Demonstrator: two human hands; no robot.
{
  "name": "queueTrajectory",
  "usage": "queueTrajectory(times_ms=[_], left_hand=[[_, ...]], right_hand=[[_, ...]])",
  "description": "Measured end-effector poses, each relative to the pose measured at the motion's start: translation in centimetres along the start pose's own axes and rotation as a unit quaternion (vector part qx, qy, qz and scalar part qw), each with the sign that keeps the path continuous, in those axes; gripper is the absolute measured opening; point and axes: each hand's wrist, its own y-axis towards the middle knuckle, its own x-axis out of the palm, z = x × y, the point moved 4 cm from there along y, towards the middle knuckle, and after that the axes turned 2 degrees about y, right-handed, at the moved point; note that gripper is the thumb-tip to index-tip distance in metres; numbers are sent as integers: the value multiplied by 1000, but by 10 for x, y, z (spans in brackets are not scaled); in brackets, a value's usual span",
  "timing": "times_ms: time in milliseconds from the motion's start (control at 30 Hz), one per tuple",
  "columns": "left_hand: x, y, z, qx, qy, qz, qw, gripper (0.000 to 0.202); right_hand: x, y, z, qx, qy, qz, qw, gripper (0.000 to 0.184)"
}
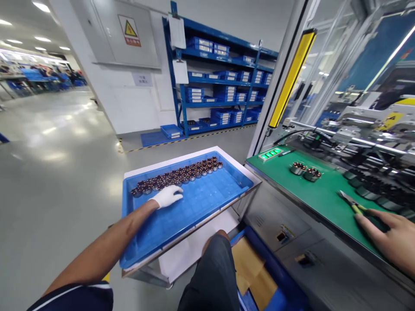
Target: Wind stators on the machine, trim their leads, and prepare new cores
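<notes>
My left hand [167,197], in a white glove, is over the blue tray [207,203], beside the front row of copper-wound motor stators [184,174]. Its thumb and fingers are a little apart, and I see nothing between them. The stators stand in packed rows along the tray's far side. My right hand [391,231], bare, is closed around the green handles of a pair of cutting pliers [352,202] above the green work mat [311,198]. The plier jaws point left. Two larger stators [304,170] with loose wire ends sit on the mat beyond them.
A light panel [271,154] with green lit spots lies at the mat's corner. Dark round parts [379,190] line the mat beside the machine [372,125]. Blue shelves [220,77] stand behind. Below, a blue bin [285,285] holds cardboard near my knee.
</notes>
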Motion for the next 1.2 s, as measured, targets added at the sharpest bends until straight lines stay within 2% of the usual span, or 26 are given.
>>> queueTrajectory(times_ms=[67, 133, 200, 233, 300, 367, 433, 533, 567, 633, 700, 767, 833, 900, 967, 1067, 1167, 1200], left_hand=[[2, 0, 14, 25, -6, -16, 1000, 34], [-5, 3, 31, 41, -3, -13, 999, 32], [-25, 10, 61, 78, 0, 5, 997, 31], [-40, 16, 82, 108, -2, 22, 994, 32], [-77, 27, 139, 187, -10, 72, 980, 38], [-116, 36, 209, 275, -19, 127, 953, 42], [-145, 43, 282, 350, -24, 170, 921, 42], [-161, 49, 371, 418, -28, 205, 885, 39], [-160, 51, 392, 428, -30, 209, 879, 39], [-153, 57, 421, 435, -37, 207, 875, 36], [-145, 66, 435, 431, -47, 193, 880, 32], [-138, 74, 439, 421, -61, 171, 889, 29], [-133, 77, 434, 405, -81, 148, 899, 26], [-129, 69, 424, 386, -109, 137, 906, 22], [-127, 45, 410, 379, -143, 148, 902, 16], [-123, -16, 384, 402, -198, 186, 874, 8], [-113, -84, 357, 438, -248, 206, 839, 9], [-110, -106, 351, 466, -276, 212, 813, 11]], right_hand=[[-17, -9, -24, 29, -21, -39, 999, 56], [-32, -17, -48, 23, -26, -47, 998, 57], [-42, -22, -65, 8, -27, -40, 999, 53], [-44, -23, -71, 4, -28, -37, 999, 50], [-46, -23, -75, 5, -30, -32, 999, 45], [-46, -23, -76, 7, -27, -29, 999, 40], [-48, -25, -77, 12, -21, -26, 999, 34], [-53, -28, -79, 22, -8, -22, 999, 29], [-55, -29, -80, 25, -3, -19, 999, 29], [-58, -30, -81, 30, 5, -14, 999, 28], [-60, -30, -82, 34, 16, -11, 999, 28], [-61, -31, -81, 38, 31, -10, 999, 29], [-60, -30, -80, 40, 57, -10, 998, 29], [-60, -28, -78, 42, 96, -6, 994, 29], [-62, -27, -77, 40, 149, 10, 988, 29], [-71, -40, -86, 16, 245, 64, 967, 27], [-81, -84, -112, -32, 345, 98, 933, 27], [-82, -104, -124, -48, 379, 93, 920, 26]])
